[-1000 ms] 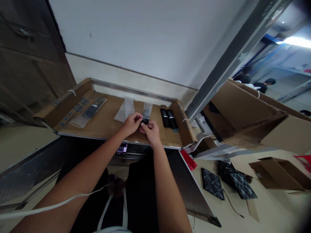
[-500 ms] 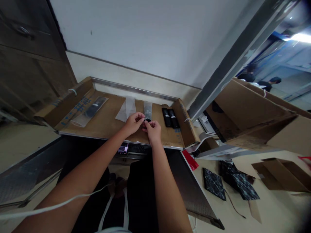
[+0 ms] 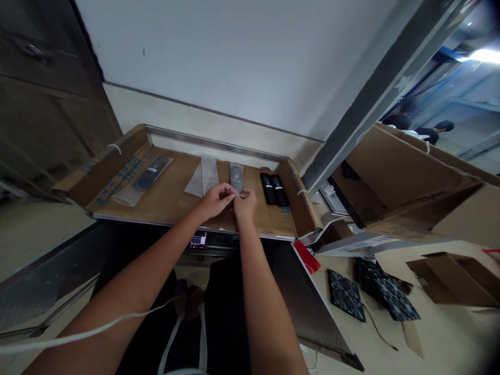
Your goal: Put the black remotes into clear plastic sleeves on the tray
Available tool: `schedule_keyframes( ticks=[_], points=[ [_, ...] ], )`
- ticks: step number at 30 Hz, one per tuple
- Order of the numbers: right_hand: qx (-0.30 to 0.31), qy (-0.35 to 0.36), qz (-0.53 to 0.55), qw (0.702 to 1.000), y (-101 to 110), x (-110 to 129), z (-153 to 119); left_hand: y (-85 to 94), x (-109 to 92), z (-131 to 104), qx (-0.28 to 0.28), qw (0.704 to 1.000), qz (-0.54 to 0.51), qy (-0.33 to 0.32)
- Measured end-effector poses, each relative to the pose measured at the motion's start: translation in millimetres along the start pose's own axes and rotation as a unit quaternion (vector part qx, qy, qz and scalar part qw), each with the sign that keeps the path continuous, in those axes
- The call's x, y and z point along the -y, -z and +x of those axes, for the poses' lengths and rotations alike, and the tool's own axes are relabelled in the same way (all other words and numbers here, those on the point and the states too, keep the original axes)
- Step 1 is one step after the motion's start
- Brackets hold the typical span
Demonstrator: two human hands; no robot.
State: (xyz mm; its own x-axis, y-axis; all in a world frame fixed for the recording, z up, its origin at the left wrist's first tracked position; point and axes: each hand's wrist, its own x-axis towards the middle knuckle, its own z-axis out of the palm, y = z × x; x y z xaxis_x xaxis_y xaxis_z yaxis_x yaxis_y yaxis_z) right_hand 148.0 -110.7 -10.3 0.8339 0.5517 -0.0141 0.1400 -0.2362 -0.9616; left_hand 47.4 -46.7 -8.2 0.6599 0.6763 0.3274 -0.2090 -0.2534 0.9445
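My left hand and my right hand meet at the near end of a clear bag with a dark device inside. Both are closed, pinching the bag's end between fingertips. Just left of them lie flat translucent empty bags. Another bagged dark device rests at the left of the cardboard-lined tray. Two black devices with small white labels lie side by side at the tray's right.
A phone with a lit screen sits below the tray's front edge. At the right stands a large open cardboard box. Dark patterned packages and another open box lie lower right. People are in the far background.
The device in the clear bag has slid away from my hands, deeper into the bag. My fingers have come together at the bag's near end.
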Motion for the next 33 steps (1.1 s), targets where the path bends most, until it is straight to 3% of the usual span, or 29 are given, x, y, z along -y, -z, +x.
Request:
schedule_keyframes(
  ticks=[6, 10, 13, 16, 20, 25, 29, 33],
  points=[
    [-0.043, 0.061, -0.026, 0.997, 3, 2, 0, -0.5, -5, -1, -0.006, 1.0, -0.008, -0.001],
    [-0.056, 0.092, 0.09, 0.99, 6, -3, -1, -0.4, -10, -3, -0.054, 0.997, -0.046, 0.026],
    [-0.042, 0.106, 0.171, 0.979, 8, -3, -5, 0.0, -14, -3, -0.066, 0.988, -0.112, 0.087],
    [-0.007, 0.142, 0.191, 0.971, 12, 2, -13, 0.2, -16, 0, -0.035, 0.971, -0.171, 0.163],
    [0.027, 0.16, 0.23, 0.96, 17, 10, -27, -3.0, -18, 12, -0.002, 0.928, -0.258, 0.268],
    [0.052, 0.145, 0.22, 0.963, 27, 10, -55, -16.2, -29, 32, 0.04, 0.886, -0.304, 0.349],
    [0.071, 0.141, 0.224, 0.962, 41, 7, -81, -25.8, -44, 38, 0.002, 0.886, -0.328, 0.327],
    [0.103, 0.046, 0.318, 0.941, 59, 9, -95, -30.2, -63, 26, -0.034, 0.896, -0.359, 0.258]
  ],
)
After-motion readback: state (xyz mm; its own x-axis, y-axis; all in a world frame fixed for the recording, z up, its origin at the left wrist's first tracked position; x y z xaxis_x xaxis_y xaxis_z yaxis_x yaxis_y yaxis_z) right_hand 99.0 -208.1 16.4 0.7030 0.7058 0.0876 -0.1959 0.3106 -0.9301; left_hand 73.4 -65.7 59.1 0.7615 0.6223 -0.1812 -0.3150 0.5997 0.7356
